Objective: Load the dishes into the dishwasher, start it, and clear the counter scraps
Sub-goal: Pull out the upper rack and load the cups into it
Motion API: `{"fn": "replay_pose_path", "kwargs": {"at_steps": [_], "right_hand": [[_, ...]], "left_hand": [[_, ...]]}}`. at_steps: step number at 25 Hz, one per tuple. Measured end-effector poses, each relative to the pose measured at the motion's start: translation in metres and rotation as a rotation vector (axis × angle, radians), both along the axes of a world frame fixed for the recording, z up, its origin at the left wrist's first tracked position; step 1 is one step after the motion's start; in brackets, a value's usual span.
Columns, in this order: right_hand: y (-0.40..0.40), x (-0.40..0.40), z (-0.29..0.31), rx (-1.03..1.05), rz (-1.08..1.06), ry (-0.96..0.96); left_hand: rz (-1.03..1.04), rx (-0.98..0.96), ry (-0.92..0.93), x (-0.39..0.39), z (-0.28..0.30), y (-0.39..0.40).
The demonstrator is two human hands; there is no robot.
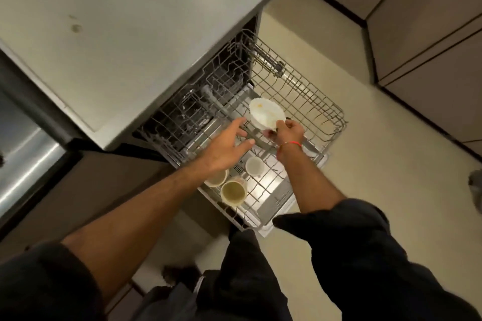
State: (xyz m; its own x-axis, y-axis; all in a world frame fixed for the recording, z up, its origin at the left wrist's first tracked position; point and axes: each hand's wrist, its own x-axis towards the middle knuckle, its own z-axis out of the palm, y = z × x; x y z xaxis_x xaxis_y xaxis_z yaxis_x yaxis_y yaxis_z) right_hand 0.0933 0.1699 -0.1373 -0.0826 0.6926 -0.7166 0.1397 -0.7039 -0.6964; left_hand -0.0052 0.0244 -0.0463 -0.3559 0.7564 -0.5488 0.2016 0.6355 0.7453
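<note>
Over rack [300, 91], right hand [290, 133] seemingly pinching bowl [266, 113]

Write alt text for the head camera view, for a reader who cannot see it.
Seen from above, a person's right hand pinches a white bowl over the pulled-out dishwasher rack, while the left hand reaches in beside it with open fingers. Three cups stand in the rack's near part, and a grey counter fills the upper left.

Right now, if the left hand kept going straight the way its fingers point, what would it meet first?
The left hand, fingers straight, points up and right toward the white plate that the right hand holds over the upper rack. It would likely meet the plate's near edge first, though depth is unclear.
</note>
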Motion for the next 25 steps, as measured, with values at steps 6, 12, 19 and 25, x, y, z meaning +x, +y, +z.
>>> {"fn": "replay_pose_path", "kwargs": {"at_steps": [6, 12, 19, 25], "right_hand": [[0.051, -0.052, -0.071, -0.171, -0.041, -0.158], [0.071, -0.074, -0.094, -0.224, -0.007, -0.324], [0.072, -0.067, -0.092, -0.277, 0.065, -0.220], [0.029, -0.048, -0.050, -0.115, 0.229, -0.333]], "left_hand": [[0.002, -0.081, 0.025, -0.018, -0.023, 0.005], [0.015, -0.112, 0.077, -0.035, -0.040, -0.007], [0.052, -0.084, 0.068, -0.035, -0.045, -0.014], [0.112, -0.033, 0.114, -0.031, -0.020, -0.048]]}}
